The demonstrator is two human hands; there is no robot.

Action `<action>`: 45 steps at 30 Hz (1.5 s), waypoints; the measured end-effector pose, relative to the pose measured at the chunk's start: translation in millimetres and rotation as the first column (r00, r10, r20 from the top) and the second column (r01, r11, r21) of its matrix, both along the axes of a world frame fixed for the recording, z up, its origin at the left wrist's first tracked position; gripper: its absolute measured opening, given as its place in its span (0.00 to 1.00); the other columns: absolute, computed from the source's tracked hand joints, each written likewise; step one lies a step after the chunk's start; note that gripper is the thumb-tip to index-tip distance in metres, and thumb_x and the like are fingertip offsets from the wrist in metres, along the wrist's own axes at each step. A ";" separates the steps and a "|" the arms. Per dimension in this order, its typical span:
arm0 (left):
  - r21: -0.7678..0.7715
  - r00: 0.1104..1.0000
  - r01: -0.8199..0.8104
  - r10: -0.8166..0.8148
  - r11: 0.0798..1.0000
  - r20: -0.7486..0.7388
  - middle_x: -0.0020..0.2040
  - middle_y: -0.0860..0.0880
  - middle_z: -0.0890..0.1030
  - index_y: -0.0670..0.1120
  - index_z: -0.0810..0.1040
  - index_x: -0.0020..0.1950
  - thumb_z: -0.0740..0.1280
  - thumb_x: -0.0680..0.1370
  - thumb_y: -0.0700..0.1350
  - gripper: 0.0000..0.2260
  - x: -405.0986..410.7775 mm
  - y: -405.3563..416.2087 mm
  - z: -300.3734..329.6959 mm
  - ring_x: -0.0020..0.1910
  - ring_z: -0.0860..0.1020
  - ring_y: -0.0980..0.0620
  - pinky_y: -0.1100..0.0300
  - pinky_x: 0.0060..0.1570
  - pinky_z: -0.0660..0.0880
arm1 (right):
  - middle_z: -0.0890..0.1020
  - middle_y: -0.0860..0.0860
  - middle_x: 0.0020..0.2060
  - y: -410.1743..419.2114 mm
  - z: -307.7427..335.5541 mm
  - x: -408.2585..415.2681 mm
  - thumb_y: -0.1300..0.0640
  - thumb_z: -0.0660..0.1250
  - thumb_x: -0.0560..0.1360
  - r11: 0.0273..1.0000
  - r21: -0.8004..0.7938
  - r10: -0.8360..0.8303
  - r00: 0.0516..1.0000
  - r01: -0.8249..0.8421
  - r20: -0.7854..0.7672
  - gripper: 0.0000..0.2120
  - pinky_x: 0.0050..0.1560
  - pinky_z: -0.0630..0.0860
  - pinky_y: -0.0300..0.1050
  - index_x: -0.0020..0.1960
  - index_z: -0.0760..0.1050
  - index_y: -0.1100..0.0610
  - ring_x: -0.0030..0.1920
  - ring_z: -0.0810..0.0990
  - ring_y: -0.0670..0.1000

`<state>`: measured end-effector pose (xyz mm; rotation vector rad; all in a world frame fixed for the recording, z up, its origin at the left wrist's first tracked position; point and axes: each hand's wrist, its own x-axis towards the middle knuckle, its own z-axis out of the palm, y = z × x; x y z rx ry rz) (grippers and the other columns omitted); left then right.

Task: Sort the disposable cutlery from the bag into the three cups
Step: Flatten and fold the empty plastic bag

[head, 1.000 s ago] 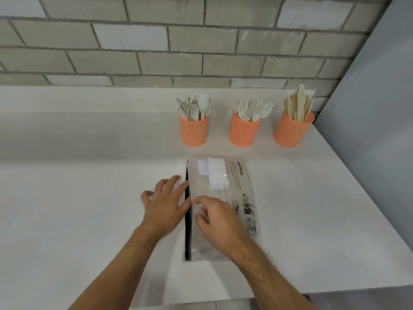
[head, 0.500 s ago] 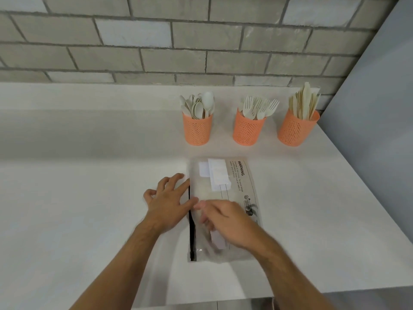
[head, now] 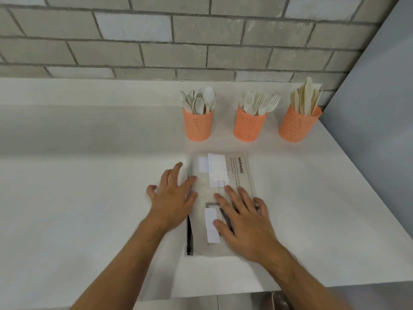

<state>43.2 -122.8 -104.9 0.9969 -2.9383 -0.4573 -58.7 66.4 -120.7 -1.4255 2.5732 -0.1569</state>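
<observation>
Both hands lie flat with fingers spread, gripping nothing: the left hand (head: 173,196) at the zip edge of the bag (head: 237,175), the right hand (head: 242,217) pressing on it. The bag lies flat on the desk (head: 89,209), in front of three orange cups (head: 198,125).

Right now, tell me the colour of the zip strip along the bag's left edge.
Black, on the zip strip of the clear bag, head view.

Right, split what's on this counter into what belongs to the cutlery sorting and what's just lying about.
Belongs to the job:
- clear zip bag, flat and seemingly empty, under the left hand and right hand
- spoon cup
- fork cup
- knife cup

Just there:
- white counter
- brick wall
- grey side panel
</observation>
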 end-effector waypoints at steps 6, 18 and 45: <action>-0.048 0.985 0.154 -0.157 0.987 -0.073 0.81 0.55 0.48 0.57 0.51 0.80 0.31 0.77 0.58 0.31 -7.8 65.1 -6.0 0.80 0.44 0.53 0.49 0.76 0.43 | 0.40 0.42 0.80 0.3 -1.9 -0.1 0.33 0.37 0.79 1.000 0.019 0.007 1.000 -0.007 0.000 0.31 0.75 0.37 0.53 0.80 0.41 0.40 0.80 0.36 0.49; -0.062 0.992 0.125 -0.126 0.990 -0.023 0.80 0.55 0.44 0.56 0.42 0.79 0.28 0.78 0.60 0.29 -2.4 66.0 -26.6 0.78 0.38 0.48 0.49 0.77 0.40 | 0.44 0.39 0.80 -49.6 17.8 -41.1 0.40 0.41 0.84 0.997 -0.020 0.077 0.981 -0.075 0.178 0.23 0.78 0.37 0.56 0.79 0.48 0.35 0.80 0.36 0.48; 0.075 0.949 0.102 -0.120 0.992 0.291 0.80 0.59 0.37 0.62 0.39 0.79 0.45 0.80 0.66 0.29 -45.8 -31.6 4.5 0.79 0.38 0.50 0.33 0.72 0.40 | 0.39 0.40 0.80 -27.5 5.6 -86.4 0.34 0.40 0.81 0.986 0.046 -0.167 0.980 0.163 0.111 0.29 0.76 0.34 0.63 0.80 0.39 0.38 0.80 0.35 0.51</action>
